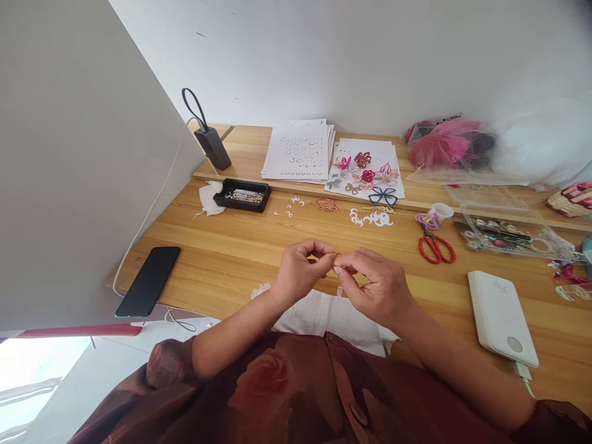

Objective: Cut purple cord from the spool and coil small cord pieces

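Observation:
My left hand (305,268) and my right hand (374,280) meet over the front of the table, their fingertips pinched together. Between them is something tiny, mostly hidden by the fingers, too small to name. Under my hands a white cloth (314,314) lies at the table edge. Just beyond them are a little pile of pinkish-copper ring-like pieces (327,205), white paper crescents (379,217) and a few smaller white paper pieces (296,201). A black tray (243,195) of small beads stands farther left.
Red-handled scissors (437,248), a white cup (441,211) and a clear box of trinkets (504,234) are right, with a white power bank (502,317) nearer. Black phone (148,280) lies left. Flower ornaments (365,176), cut paper sheets (296,151) and a black device (213,148) stand behind.

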Motion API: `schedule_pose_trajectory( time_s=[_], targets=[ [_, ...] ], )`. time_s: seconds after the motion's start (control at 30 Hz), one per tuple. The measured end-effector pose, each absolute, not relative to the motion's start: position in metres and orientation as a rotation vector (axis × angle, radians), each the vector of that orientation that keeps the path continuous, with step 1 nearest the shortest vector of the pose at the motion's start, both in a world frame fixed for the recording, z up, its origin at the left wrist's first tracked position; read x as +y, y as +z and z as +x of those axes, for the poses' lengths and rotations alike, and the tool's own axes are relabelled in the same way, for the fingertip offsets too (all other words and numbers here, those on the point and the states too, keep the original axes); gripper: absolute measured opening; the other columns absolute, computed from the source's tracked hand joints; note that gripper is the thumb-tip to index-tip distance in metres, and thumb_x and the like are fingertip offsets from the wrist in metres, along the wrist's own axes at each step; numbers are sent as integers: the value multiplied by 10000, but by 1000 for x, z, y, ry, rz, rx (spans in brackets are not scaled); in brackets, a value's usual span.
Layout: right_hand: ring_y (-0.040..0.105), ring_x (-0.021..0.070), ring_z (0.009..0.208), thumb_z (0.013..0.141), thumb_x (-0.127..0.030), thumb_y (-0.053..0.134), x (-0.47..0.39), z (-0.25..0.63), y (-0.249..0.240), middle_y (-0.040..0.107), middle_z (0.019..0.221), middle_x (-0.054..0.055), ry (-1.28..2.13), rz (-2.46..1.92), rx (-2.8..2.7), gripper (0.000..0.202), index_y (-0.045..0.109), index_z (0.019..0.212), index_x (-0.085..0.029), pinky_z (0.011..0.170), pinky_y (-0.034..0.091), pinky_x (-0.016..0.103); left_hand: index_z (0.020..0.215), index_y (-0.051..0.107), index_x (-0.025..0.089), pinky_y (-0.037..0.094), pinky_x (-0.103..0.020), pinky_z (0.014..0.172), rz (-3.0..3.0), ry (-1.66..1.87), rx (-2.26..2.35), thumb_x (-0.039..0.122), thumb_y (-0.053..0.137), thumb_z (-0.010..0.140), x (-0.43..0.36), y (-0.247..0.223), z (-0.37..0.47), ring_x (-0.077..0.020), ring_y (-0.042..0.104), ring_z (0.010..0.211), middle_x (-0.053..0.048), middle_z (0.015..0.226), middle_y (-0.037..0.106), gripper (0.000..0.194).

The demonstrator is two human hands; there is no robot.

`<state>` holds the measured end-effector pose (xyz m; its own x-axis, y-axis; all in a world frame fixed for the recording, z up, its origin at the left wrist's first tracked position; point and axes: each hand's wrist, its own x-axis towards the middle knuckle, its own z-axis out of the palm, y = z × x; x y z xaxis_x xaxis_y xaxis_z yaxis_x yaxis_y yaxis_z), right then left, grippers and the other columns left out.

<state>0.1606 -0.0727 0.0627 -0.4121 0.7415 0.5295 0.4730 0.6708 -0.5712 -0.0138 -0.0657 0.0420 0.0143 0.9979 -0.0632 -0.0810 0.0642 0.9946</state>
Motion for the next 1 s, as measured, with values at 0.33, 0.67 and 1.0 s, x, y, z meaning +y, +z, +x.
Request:
schedule_pose_trajectory(
  time_s=[0.33, 0.67, 1.0],
  targets=[
    [471, 109, 551, 834, -314, 740, -36, 172, 80, 601, 626, -20, 1193, -1154, -1798, 145, 722, 753, -195, 511, 343, 270, 787, 746, 151, 415, -228, 583, 1331, 1054, 1024, 329, 787, 801, -67, 52, -24, -91, 538, 615, -26, 744, 707, 183],
    [299, 60, 443, 626, -515, 933, -42, 158, 44, 475, 542, -75, 1679, -1178, -1115, 406, 693, 740, -208, 411, 186, 246, 786, 751, 138, 417, -223, 538, 894, 1064, 993, 484, 920, 671, -63, 49, -21, -81, 546, 522, -2, 608, 659, 402],
    [452, 91, 493, 723, -450, 893, -54, 155, 36, 606, 597, -32, 1418, -1127, -1208, 303, 721, 786, -208, 449, 333, 252, 767, 747, 117, 533, -244, 698, 742, 1094, 972, 412, 974, 605, -65, 54, -17, -102, 649, 660, -47, 729, 746, 406]
  ],
)
